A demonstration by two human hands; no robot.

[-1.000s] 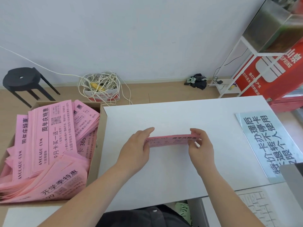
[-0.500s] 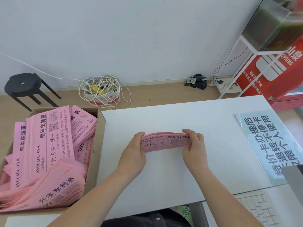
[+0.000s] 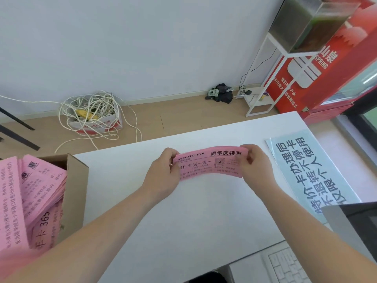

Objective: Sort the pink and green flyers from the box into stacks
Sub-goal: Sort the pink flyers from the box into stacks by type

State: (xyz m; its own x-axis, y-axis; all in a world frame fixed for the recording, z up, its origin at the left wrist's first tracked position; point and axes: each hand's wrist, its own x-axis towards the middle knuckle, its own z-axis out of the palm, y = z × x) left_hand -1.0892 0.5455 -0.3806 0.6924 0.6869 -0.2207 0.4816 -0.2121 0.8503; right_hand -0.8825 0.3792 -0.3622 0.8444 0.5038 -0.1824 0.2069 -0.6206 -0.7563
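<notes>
A thin bundle of pink flyers (image 3: 210, 162) with black print is held above the white table (image 3: 195, 217), bowed slightly upward. My left hand (image 3: 161, 174) grips its left end and my right hand (image 3: 257, 162) pinches its right end. A cardboard box (image 3: 76, 193) at the left edge holds a big loose pile of pink flyers (image 3: 30, 201). No green flyer is visible.
A pale blue printed sign (image 3: 310, 174) lies on the table's right side. A white keyboard (image 3: 285, 266) and a dark monitor corner (image 3: 355, 221) sit at the lower right. On the floor behind are a box of tangled cord (image 3: 93, 115), a white stand (image 3: 263, 94) and a red cabinet (image 3: 326, 64).
The flyer bundle has tilted from edge-on to face-up, showing its print. Both hands keep hold of its ends. The view has shifted right, so the box sits further left.
</notes>
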